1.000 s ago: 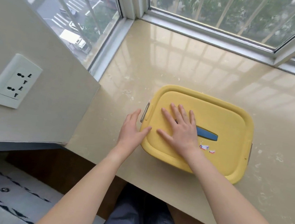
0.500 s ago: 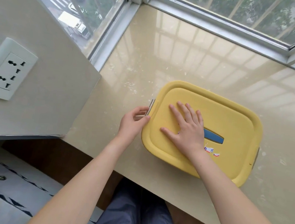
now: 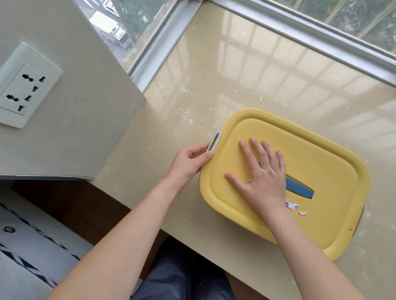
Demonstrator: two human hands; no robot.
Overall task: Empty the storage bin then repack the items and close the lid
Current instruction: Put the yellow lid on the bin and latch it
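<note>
Fingers (image 3: 200,151) of left hand (image 3: 188,163) pinch latch (image 3: 214,143); right hand (image 3: 262,179) flat on lid (image 3: 319,158), fingers spread. Best: swing latch outward, lid pressed down.

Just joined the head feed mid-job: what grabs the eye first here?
The bright yellow, lidded storage bin stands out on the glossy beige window ledge, right of centre. The right hand lies flat on top of it, while the left hand pinches the grey latch at the bin's left end. A white wall socket sits far left.
</note>
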